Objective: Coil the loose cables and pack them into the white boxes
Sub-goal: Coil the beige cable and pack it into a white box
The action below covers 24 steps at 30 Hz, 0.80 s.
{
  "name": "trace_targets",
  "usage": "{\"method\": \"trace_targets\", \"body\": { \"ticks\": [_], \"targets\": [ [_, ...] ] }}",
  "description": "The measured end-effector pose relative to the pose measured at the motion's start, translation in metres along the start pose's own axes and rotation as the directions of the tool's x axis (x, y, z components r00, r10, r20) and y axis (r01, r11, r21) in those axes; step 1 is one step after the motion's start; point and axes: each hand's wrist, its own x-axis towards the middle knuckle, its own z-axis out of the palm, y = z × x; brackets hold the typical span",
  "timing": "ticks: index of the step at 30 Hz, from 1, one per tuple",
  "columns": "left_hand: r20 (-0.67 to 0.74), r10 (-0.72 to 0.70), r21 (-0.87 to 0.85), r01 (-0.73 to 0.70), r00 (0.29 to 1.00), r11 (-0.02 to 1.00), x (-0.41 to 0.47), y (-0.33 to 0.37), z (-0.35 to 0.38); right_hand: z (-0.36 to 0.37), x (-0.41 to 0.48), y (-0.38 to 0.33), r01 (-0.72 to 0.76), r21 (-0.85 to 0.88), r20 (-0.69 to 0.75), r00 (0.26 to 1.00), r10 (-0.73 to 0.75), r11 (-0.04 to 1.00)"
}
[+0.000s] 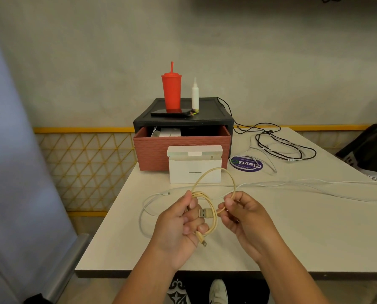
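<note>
A yellowish USB cable (pixel 214 172) is partly coiled above the table's near middle. My left hand (pixel 178 224) grips the coil, with the USB plug and the small plug sticking out beside its fingers. My right hand (pixel 244 213) pinches the cable's outer loop, which arches up in front of the white box (pixel 194 170). That box stands behind the hands with its lid flap open. A long white cable (pixel 310 183) lies loose across the table. A black cable (pixel 268 137) and another white cable (pixel 268 160) are tangled at the back right.
A black and red drawer unit (pixel 182 148) stands behind the white box, its drawer pulled out. On top are a red tumbler (pixel 171 92), a white bottle (pixel 195 95) and a phone (pixel 170 113). A round purple sticker (pixel 246 164) lies right of the box. A dark bag (pixel 372 145) sits at far right.
</note>
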Motion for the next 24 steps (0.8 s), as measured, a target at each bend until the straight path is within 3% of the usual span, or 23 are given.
{"method": "trace_targets", "body": {
  "ticks": [4, 8, 11, 14, 22, 24],
  "targets": [
    [-0.004, 0.013, 0.020, -0.013, 1.000, 1.000, 0.000, -0.003, 0.001, 0.009, -0.007, 0.005, -0.110, 0.075, 0.111, 0.989, 0.101, 0.991],
    [-0.018, 0.098, 0.147, -0.094, 0.995, 0.985, -0.003, -0.004, 0.001, 0.014, -0.012, 0.007, -0.161, 0.024, 0.172, 0.973, 0.155, 0.987],
    [-0.012, 0.181, 0.335, -0.167, 0.983, 0.927, -0.004, -0.008, 0.003, 0.017, -0.015, 0.012, -0.111, -0.137, 0.248, 0.958, 0.142, 0.984],
    [-0.017, 0.201, 0.428, -0.174, 0.980, 0.887, -0.004, -0.009, 0.003, 0.016, -0.015, 0.017, -0.093, -0.248, 0.226, 0.962, 0.151, 0.964],
    [-0.079, 0.245, 0.470, -0.181, 0.966, 0.864, -0.002, 0.004, -0.009, -0.005, -0.023, -0.005, -0.032, -0.644, 0.295, 0.912, 0.287, 0.765],
    [-0.086, 0.249, 0.446, -0.186, 0.965, 0.876, -0.002, 0.012, -0.012, -0.016, -0.024, -0.016, 0.055, -0.718, 0.277, 0.937, 0.213, 0.694]
  ]
}}
